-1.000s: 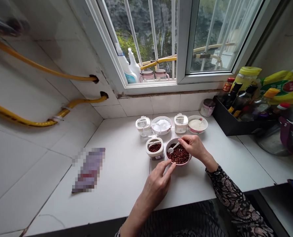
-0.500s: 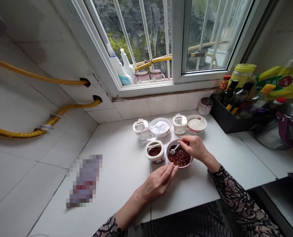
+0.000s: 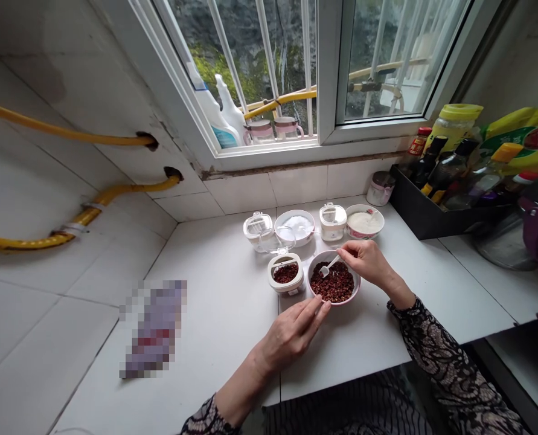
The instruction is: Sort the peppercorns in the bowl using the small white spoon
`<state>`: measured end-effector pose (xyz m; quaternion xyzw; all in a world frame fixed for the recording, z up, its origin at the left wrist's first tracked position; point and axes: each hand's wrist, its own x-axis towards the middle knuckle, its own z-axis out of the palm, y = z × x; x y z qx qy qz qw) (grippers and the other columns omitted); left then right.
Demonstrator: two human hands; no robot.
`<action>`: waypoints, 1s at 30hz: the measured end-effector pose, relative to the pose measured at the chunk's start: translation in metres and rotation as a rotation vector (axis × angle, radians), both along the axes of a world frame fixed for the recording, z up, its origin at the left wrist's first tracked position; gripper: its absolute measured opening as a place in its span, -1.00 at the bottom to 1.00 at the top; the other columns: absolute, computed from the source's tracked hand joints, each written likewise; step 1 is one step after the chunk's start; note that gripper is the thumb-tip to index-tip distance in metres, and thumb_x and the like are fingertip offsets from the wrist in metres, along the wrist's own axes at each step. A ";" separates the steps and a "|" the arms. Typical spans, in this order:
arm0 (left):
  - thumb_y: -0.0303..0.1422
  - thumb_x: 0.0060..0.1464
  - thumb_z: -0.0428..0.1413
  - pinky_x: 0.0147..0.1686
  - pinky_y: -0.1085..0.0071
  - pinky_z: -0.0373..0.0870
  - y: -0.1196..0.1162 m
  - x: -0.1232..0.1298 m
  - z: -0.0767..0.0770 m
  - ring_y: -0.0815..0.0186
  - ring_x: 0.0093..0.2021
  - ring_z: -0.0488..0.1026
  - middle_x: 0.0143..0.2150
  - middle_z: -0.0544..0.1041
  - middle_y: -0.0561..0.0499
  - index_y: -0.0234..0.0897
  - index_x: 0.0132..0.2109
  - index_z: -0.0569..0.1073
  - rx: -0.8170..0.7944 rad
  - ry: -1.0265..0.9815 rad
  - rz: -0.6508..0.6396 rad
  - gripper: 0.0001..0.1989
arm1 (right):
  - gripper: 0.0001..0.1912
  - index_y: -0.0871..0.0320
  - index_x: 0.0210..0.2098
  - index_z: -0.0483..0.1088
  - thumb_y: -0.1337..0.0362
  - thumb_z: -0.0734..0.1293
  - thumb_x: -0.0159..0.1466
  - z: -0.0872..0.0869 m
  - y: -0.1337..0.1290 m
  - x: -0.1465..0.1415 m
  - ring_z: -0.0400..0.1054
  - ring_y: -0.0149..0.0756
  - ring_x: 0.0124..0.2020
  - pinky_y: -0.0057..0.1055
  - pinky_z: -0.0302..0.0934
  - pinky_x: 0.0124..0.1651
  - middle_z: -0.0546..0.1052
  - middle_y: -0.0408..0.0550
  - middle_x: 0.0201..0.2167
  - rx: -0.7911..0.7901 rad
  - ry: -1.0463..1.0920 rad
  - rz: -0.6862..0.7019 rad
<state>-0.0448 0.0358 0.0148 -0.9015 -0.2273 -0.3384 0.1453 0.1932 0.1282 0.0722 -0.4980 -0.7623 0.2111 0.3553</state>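
A small white spoon (image 3: 330, 266) is pinched in my right hand (image 3: 363, 261), closed on its handle, with its scoop resting over dark red peppercorns (image 3: 336, 286). These lie in a white bowl with a pinkish rim (image 3: 357, 292). My left hand (image 3: 292, 329) grips the near rim of that bowl with its fingertips. Just left of the bowl stands a clear seasoning jar (image 3: 287, 273) with its lid raised, partly filled with the same peppercorns. Behind it are a bowl of white grains (image 3: 297, 226), another bowl of off-white powder (image 3: 363, 222) and two lidded jars.
At the right, a black box (image 3: 418, 211) holds several bottles, beside a pot with a purple handle (image 3: 534, 226). A pinkish jar (image 3: 380, 188) stands by the wall. A blurred purple thing (image 3: 155, 332) lies on the left of the white counter (image 3: 223, 350).
The spoon's scoop has shifted slightly right with my right hand, still in the bowl. My left hand stays at the rim. The camera view has moved a little.
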 end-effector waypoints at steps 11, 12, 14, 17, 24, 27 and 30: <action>-0.63 0.31 -0.05 0.03 0.26 0.63 0.000 0.002 0.005 0.14 0.08 0.58 0.02 0.60 -0.26 -0.51 0.29 0.34 -0.007 -0.037 0.009 -0.56 | -0.62 0.14 -0.66 0.34 0.03 0.32 0.15 0.005 0.005 0.000 0.11 -0.41 -0.60 -0.42 -0.02 -0.50 0.31 -0.18 -0.71 -0.249 0.270 -0.027; -0.63 0.31 -0.05 0.02 0.25 0.63 0.000 0.003 0.005 0.14 0.07 0.59 0.02 0.60 -0.26 -0.51 0.30 0.33 -0.007 -0.040 0.011 -0.56 | -0.62 0.14 -0.66 0.35 0.01 0.32 0.14 0.006 0.005 0.000 0.10 -0.41 -0.60 -0.42 -0.03 -0.51 0.30 -0.19 -0.71 -0.263 0.280 -0.020; -0.63 0.31 -0.06 0.04 0.25 0.62 0.000 0.003 0.004 0.14 0.07 0.59 0.02 0.60 -0.26 -0.51 0.32 0.30 -0.009 -0.041 0.006 -0.54 | -0.59 0.13 -0.67 0.33 -0.02 0.32 0.12 0.006 0.007 0.001 0.07 -0.43 -0.61 -0.43 -0.06 -0.53 0.27 -0.20 -0.72 -0.286 0.299 -0.010; -0.64 0.30 -0.06 0.07 0.25 0.61 0.000 0.003 0.003 0.15 0.09 0.57 0.03 0.60 -0.28 -0.53 0.36 0.23 -0.014 -0.042 -0.007 -0.49 | -0.56 0.13 -0.68 0.29 -0.07 0.33 0.10 0.006 0.008 0.002 0.01 -0.47 -0.64 -0.44 -0.09 -0.55 0.23 -0.23 -0.73 -0.320 0.338 -0.007; -0.63 0.30 -0.05 0.05 0.24 0.60 0.000 0.003 0.002 0.13 0.10 0.57 0.07 0.58 -0.30 -0.49 0.39 0.19 -0.039 -0.036 0.008 -0.46 | -0.51 0.11 -0.67 0.26 -0.14 0.35 0.10 0.012 0.005 -0.002 -0.02 -0.48 -0.66 -0.45 -0.12 -0.60 0.18 -0.25 -0.74 -0.348 0.409 0.019; -0.62 0.30 -0.06 0.06 0.25 0.59 0.000 0.004 0.001 0.13 0.11 0.56 0.07 0.57 -0.30 -0.48 0.39 0.20 -0.041 -0.022 0.021 -0.46 | -0.52 0.11 -0.64 0.26 -0.12 0.34 0.16 0.017 -0.003 -0.015 -0.01 -0.47 -0.65 -0.44 -0.08 -0.59 0.19 -0.25 -0.72 -0.285 0.450 0.037; -0.61 0.30 -0.06 0.06 0.25 0.59 0.000 0.004 -0.001 0.12 0.10 0.56 0.04 0.58 -0.30 -0.50 0.36 0.24 -0.021 -0.015 0.032 -0.49 | -0.55 0.11 -0.59 0.27 -0.05 0.30 0.27 0.020 -0.013 -0.033 0.07 -0.43 -0.62 -0.43 0.01 -0.55 0.25 -0.22 -0.67 -0.100 0.454 0.043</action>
